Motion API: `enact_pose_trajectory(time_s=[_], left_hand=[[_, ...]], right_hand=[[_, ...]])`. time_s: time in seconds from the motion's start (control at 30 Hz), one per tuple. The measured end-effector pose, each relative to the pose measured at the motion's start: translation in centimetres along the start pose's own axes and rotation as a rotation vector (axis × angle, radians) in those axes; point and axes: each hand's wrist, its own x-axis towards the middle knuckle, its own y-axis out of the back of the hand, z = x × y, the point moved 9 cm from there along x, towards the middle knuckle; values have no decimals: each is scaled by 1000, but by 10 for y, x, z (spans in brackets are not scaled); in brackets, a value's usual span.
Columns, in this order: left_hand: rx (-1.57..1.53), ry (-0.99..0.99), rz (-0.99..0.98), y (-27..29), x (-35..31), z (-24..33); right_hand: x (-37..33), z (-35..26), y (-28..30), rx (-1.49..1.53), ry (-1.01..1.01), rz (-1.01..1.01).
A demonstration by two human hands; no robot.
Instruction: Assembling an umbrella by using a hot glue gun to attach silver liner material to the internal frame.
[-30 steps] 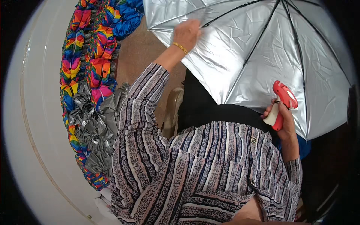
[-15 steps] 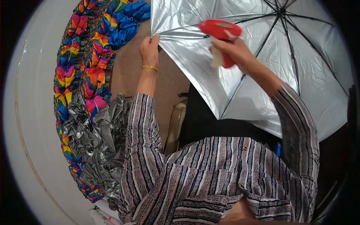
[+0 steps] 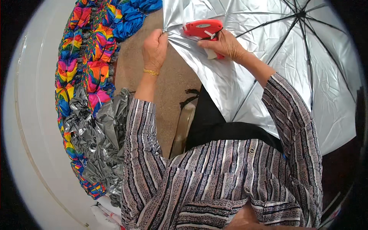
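Note:
Spread over my lap and off to the right is an open umbrella (image 3: 276, 50) with a silver lining, its thin black ribs running out from a dark hub (image 3: 301, 15). The left corner of its cloth is pinched at a rib's end by my left hand (image 3: 154, 48), fingers closed. My right hand (image 3: 229, 46) grips a red pistol-shaped hand tool (image 3: 203, 28) with a pale lever, over the silver cloth just right of that corner. Exactly what kind of tool it is I cannot make out.
At the left lie long rows of folded rainbow-coloured umbrellas (image 3: 97, 73), with blue cloth bundles (image 3: 130, 21) behind. Crumpled dark-silver cloth (image 3: 103, 142) is piled nearer me. A tan chair edge (image 3: 184, 122) stands beside my dark-clothed leg, above the brown floor (image 3: 168, 80).
The red tool in my right hand has moved left, closer to the pinched corner. My left hand keeps its hold, and the umbrella has shifted slightly right in view.

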Motion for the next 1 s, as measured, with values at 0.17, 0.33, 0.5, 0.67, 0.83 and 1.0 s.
enact_pose_trajectory(time_s=[0.17,0.33,0.5,0.67,0.83,1.0], left_hand=[[283,-271,219,10,3,23],[375,-324,318,8,-3,26],[288,-189,335,14,-24,13],[99,3,327,18,-29,-9],[-87,120,284,10,-29,-25],[-16,169,262,6,-27,-26]], right_hand=[[-22,0,-5,-62,-97,-6],[-31,-6,-2,-87,-144,47],[-20,-19,-3,-141,-79,50],[-9,-22,-8,-154,-34,87],[-4,-24,-8,-172,-6,97],[-16,-24,-13,-144,-51,61]])
